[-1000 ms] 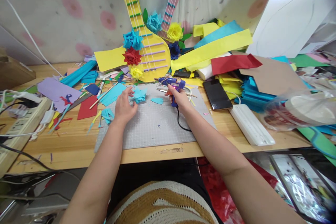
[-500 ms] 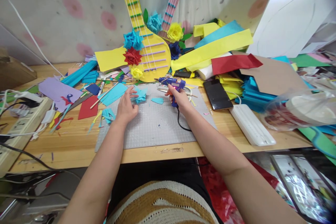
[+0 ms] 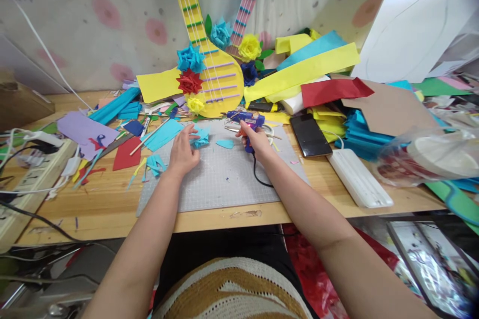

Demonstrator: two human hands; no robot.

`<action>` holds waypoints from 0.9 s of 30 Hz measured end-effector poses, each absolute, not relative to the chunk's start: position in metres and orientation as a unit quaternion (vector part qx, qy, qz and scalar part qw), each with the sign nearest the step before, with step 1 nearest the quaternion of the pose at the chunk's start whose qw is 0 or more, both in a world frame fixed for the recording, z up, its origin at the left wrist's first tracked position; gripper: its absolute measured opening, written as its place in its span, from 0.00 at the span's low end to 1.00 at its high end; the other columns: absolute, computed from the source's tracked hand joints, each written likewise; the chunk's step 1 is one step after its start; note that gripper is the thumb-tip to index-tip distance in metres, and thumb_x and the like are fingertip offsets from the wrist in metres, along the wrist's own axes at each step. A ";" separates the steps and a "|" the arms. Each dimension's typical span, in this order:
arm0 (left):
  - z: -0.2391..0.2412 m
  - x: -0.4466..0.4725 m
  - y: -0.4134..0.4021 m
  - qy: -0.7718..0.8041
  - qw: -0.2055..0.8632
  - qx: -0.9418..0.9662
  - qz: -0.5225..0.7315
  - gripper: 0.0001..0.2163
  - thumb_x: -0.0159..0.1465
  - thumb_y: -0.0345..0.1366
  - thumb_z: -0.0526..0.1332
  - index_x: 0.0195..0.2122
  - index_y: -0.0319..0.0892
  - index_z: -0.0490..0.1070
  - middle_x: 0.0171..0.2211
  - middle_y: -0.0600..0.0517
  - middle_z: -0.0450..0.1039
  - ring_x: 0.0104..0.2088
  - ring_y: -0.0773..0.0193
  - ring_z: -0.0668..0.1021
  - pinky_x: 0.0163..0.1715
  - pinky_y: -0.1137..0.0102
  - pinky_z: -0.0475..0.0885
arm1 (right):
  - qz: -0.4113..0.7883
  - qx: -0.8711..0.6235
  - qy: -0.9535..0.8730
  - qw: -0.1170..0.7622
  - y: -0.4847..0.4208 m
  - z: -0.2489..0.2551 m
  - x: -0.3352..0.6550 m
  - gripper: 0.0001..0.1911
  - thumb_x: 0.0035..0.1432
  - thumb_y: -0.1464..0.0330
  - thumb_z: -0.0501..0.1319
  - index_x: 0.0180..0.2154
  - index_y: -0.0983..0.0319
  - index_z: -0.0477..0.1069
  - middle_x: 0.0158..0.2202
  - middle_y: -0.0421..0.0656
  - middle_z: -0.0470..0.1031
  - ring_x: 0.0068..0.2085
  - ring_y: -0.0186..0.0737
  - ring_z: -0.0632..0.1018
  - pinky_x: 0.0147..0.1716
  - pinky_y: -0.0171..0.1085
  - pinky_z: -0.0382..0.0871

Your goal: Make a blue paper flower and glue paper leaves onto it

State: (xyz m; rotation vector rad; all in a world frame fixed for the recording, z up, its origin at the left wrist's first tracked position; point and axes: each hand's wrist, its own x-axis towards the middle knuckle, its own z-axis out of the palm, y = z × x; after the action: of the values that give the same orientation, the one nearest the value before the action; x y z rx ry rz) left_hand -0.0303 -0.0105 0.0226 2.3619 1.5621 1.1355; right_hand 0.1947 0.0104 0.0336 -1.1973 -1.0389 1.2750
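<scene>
My right hand [image 3: 258,140] is wrapped around the handle of a blue hot glue gun [image 3: 245,118], whose nozzle points left. A black cord hangs from the handle onto the grey cutting mat [image 3: 224,192]. My left hand [image 3: 184,152] rests at the mat's left side, fingers curved and thumb apart. Its fingertips are at the edge of a light blue paper flower [image 3: 202,138], partly hidden behind them. Between the hands lies a small light blue paper petal [image 3: 225,144]. Scissors [image 3: 270,132] lie partly hidden behind my right hand.
A yellow paper guitar [image 3: 224,77] with paper flowers leans at the back, a pink one [image 3: 245,7] behind it. Paper strips [image 3: 303,70] pile up at right, near a phone [image 3: 310,134] and white power bank [image 3: 361,178]. Scraps and a power strip [image 3: 33,184] are at left.
The view has shifted very slightly. My left hand is a touch farther right beside the light blue flower; my right hand keeps the glue gun in the same place.
</scene>
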 end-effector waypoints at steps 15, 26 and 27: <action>0.021 -0.027 -0.012 0.483 0.026 0.785 0.387 0.35 0.44 0.21 0.52 0.56 0.43 0.50 0.47 0.46 0.66 0.44 0.60 0.74 0.52 0.60 0.63 | 0.532 -0.493 -0.431 0.537 0.012 0.031 0.196 0.23 0.45 0.49 0.60 0.21 0.63 0.68 0.22 0.41 0.71 0.16 0.25 0.63 0.14 0.29 0.55; 0.026 -0.017 0.002 0.606 -0.005 0.712 0.355 0.45 0.43 0.43 0.68 0.59 0.44 0.46 0.57 0.39 0.53 0.58 0.45 0.59 0.54 0.51 0.59 | 0.523 -0.503 -0.436 0.532 0.012 0.031 0.196 0.23 0.45 0.48 0.59 0.21 0.63 0.68 0.19 0.40 0.70 0.16 0.25 0.63 0.15 0.29 0.56; 0.026 -0.017 0.004 0.614 0.004 0.710 0.345 0.46 0.43 0.44 0.69 0.59 0.45 0.45 0.57 0.39 0.54 0.57 0.44 0.60 0.53 0.51 0.60 | 0.526 -0.500 -0.435 0.532 0.013 0.031 0.196 0.23 0.45 0.48 0.59 0.21 0.62 0.68 0.19 0.40 0.69 0.16 0.25 0.63 0.15 0.29 0.56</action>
State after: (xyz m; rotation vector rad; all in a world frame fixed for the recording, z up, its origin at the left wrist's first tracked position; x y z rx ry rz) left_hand -0.0173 0.0043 0.0259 2.2255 1.9234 1.0824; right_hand 0.1961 0.0126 0.0305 -1.1936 -1.0386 1.2543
